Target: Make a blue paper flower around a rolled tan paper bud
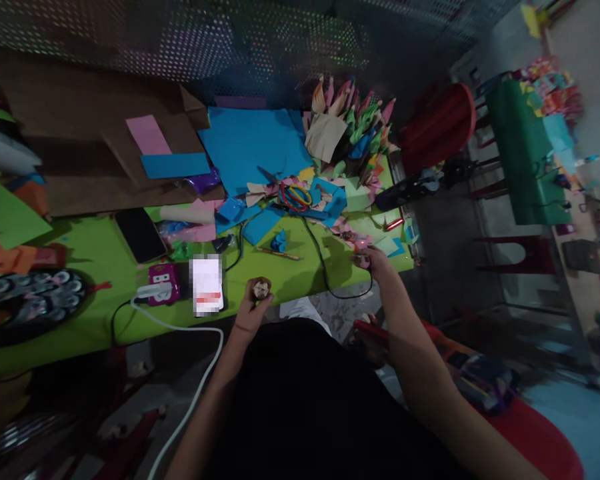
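Observation:
My left hand point(253, 308) is closed around a small round brown object with a pale, crumpled-looking top point(261, 289), near the table's front edge. Its exact kind is too small to make out. Over the right part of the table, my right hand point(373, 259) grips a pink glue gun point(363, 244) with a small red light; its black cord point(325, 273) loops down past the table edge. Between the hands lie a yellowish pencil-like stick point(281, 254) and a folded blue paper piece point(279, 240).
Paper scraps and scissors point(295, 197) clutter the green table point(300, 270). Behind stand folded paper flowers point(360, 120) and a blue sheet point(260, 143). Phones point(140, 235) and a purple charger point(164, 283) with a white cable lie left. A red chair point(540, 433) is at right.

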The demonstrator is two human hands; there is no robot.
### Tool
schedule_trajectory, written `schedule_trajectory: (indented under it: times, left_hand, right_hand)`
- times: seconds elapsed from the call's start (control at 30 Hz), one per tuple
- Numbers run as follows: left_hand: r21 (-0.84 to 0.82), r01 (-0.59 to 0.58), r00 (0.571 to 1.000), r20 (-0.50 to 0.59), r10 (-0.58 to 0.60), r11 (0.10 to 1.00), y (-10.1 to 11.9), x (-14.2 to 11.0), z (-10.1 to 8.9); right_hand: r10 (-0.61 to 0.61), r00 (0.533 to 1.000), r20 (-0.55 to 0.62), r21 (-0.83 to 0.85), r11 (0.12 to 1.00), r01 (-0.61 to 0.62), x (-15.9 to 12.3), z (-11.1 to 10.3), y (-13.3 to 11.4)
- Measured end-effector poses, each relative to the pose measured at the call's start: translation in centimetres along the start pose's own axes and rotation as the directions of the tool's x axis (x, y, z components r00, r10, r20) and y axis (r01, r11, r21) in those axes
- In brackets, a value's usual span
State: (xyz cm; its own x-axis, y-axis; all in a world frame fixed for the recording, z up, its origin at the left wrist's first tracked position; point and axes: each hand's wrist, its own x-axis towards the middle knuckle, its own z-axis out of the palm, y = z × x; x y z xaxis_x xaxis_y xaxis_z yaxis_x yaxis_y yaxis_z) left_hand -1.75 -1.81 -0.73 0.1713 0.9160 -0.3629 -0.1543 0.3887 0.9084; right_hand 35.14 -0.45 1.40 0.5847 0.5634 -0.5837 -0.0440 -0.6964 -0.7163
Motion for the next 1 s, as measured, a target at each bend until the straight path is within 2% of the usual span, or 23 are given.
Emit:
schedule_trajectory:
  times: [0.13, 0.2, 0.3, 0.37, 0.43, 0.57, 0.77, 0.9, 1.0]
  left_hand:
    - [-0.024, -0.054, 0.997, 0.055, 0.055, 0.998, 0.9, -0.3, 0.4]
    - [-0.044, -0.054, 0.996, 0.064, 0.057, 0.998, 1.3, -0.4, 0.8]
    - [-0.06, -0.031, 0.998, 0.06, 0.035, 0.998, 1.5, -0.6, 1.2]
    - [-0.056, -0.019, 0.998, 0.062, 0.022, 0.998, 1.5, -0.8, 1.4]
    - [-0.033, -0.008, 0.997, 0.071, 0.01, 0.999, 1.6, -1.1, 1.4]
    - [-0.019, -0.016, 0.998, 0.067, 0.017, 1.0, 1.6, -1.6, 1.5]
    - [-0.075, -0.041, 0.992, 0.116, 0.05, 0.996, 2.0, -2.1, 1.7]
    - [-0.045, -0.016, 0.994, 0.108, 0.021, 0.999, 1.9, -2.3, 1.6]
    - [-0.056, 0.0, 0.995, 0.102, 0.006, 0.998, 1.5, -2.3, 1.5]
  right_hand:
    - [-0.065, 0.995, 0.07, 0.147, 0.988, 0.054, -2.8, 0.0, -1.0]
    - [-0.099, 0.984, 0.146, 0.203, 0.977, 0.068, -4.4, 0.4, -1.7]
    - [-0.168, 0.912, 0.373, 0.289, 0.956, 0.058, -7.2, 1.8, -2.9]
    - [-0.21, 0.866, 0.453, 0.284, 0.955, 0.083, -9.3, 3.1, -3.7]
    - [-0.258, 0.835, 0.486, 0.256, 0.956, 0.146, -11.4, 4.3, -4.3]
    - [-0.315, 0.771, 0.554, 0.088, 0.943, 0.321, -15.0, 6.1, -5.6]
    - [-0.426, 0.606, 0.672, -0.069, 0.779, 0.623, -17.2, 7.3, -6.9]
    - [-0.499, 0.548, 0.671, -0.153, 0.63, 0.761, -17.3, 7.6, -7.0]
    - [-0.526, 0.519, 0.674, -0.177, 0.567, 0.805, -17.4, 7.8, -7.0]
